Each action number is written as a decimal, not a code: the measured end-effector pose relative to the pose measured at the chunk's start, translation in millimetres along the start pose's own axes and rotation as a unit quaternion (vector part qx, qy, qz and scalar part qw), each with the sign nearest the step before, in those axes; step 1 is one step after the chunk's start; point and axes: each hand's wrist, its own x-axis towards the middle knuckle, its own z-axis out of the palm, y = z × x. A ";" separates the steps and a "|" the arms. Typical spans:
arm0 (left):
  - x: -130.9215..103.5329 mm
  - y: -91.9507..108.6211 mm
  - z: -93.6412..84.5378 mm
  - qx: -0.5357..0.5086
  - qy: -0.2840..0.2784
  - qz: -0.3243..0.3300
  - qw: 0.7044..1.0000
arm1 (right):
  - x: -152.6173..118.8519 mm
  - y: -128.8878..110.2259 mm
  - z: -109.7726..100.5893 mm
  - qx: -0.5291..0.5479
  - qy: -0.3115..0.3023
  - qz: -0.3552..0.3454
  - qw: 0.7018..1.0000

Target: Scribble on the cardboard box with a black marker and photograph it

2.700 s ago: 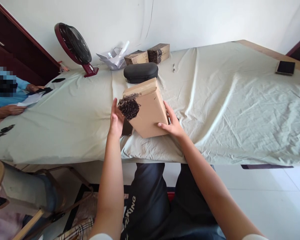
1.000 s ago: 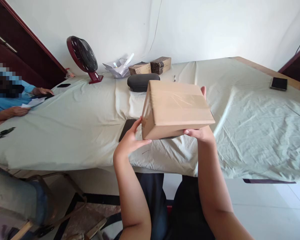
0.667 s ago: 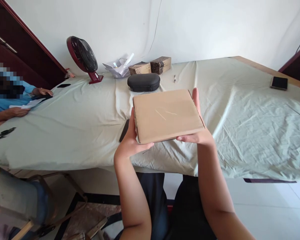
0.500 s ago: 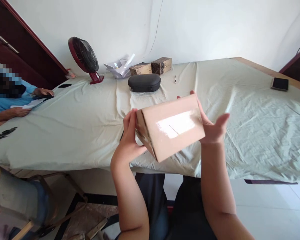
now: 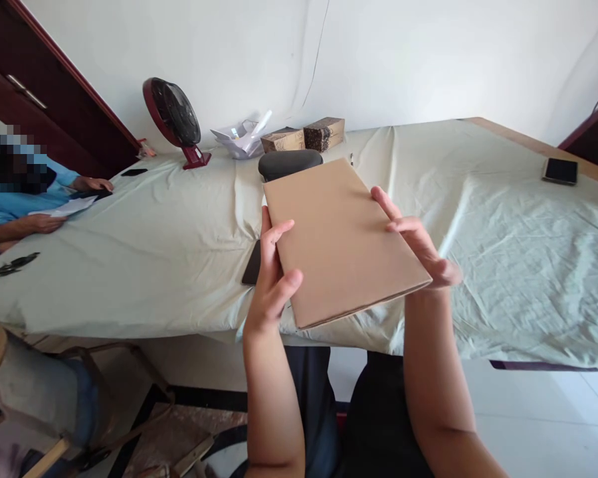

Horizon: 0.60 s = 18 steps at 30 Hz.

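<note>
Above the table's near edge I hold a plain brown cardboard box (image 5: pixel 346 242), tilted, with one broad blank face turned up toward me. My left hand (image 5: pixel 274 272) grips its left side, thumb and a finger lying on the top face. At the right edge my right hand (image 5: pixel 421 245) holds the box, two fingertips on the face and the palm beside the near right corner. The box's underside is hidden. Partly behind my left hand lies a dark flat object (image 5: pixel 250 265) on the cloth.
A black zip case (image 5: pixel 289 163) lies just beyond the box. Behind it stand two patterned boxes (image 5: pixel 323 135), a clear plastic basket (image 5: pixel 240 139) and a red fan (image 5: pixel 174 119). A dark tablet-like device (image 5: pixel 561 171) lies far right. Another person (image 5: pixel 54 179) sits at left holding papers.
The box has been turned over: the face with the shiny white patch is out of view and a blank brown face shows. Both hands have shifted their grip on its sides.
</note>
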 end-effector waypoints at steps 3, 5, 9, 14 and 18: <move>9.0 -7.6 18.8 -0.024 0.039 0.062 0.997 | 0.1 7.2 10.9 0.065 0.046 0.096 0.992; 10.8 -12.0 19.8 -0.038 0.035 0.092 0.994 | -0.5 12.4 14.9 0.111 0.041 0.176 0.977; 6.8 -14.8 4.6 -0.024 -0.020 0.008 0.999 | 1.6 19.4 11.8 0.107 0.031 0.187 0.976; 0.9 0.8 12.1 0.170 0.063 -0.094 0.979 | 7.8 16.5 21.3 -0.018 0.094 0.094 0.991; 0.3 7.9 44.0 0.261 0.054 -0.121 0.956 | 6.3 15.1 45.1 -0.098 0.162 0.051 0.981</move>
